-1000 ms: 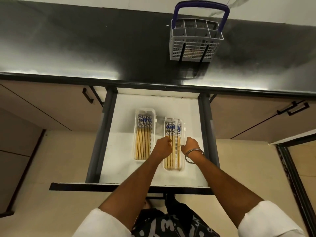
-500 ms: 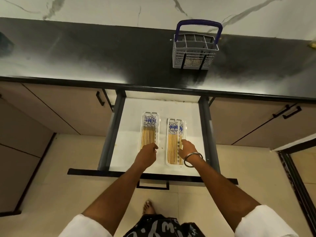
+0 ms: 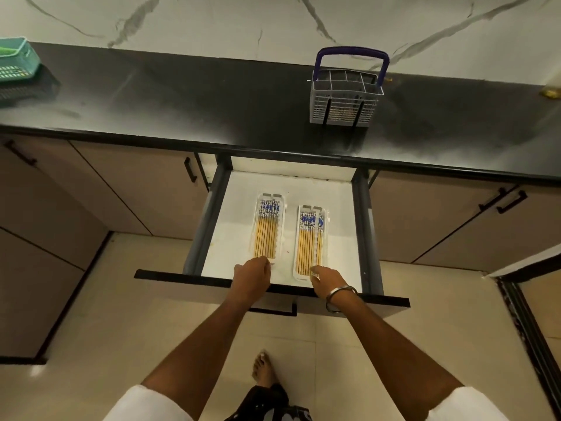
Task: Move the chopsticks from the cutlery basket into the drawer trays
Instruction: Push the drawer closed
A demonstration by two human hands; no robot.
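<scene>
An open drawer (image 3: 236,238) holds two white trays side by side. The left tray (image 3: 282,226) and the right tray (image 3: 325,238) each hold several yellow chopsticks with blue-patterned tops, the left bundle (image 3: 266,235) and the right bundle (image 3: 307,247). My left hand (image 3: 252,279) hovers at the near end of the left tray, fingers curled with nothing in them. My right hand (image 3: 328,282), with a metal bangle on its wrist, rests at the near end of the right tray, fingers spread and holding nothing. The grey cutlery basket (image 3: 344,101) with a blue handle stands on the counter behind; no chopsticks stick out of it.
The black countertop (image 3: 182,101) runs across the view, with a green basket (image 3: 13,62) at its far left. Closed cabinet doors flank the drawer. The drawer front (image 3: 188,279) juts out over the tiled floor, where my foot (image 3: 262,369) stands.
Both hands have drawn back from the middle of the trays to their near ends. The view has pulled back and up, showing more counter and wall.
</scene>
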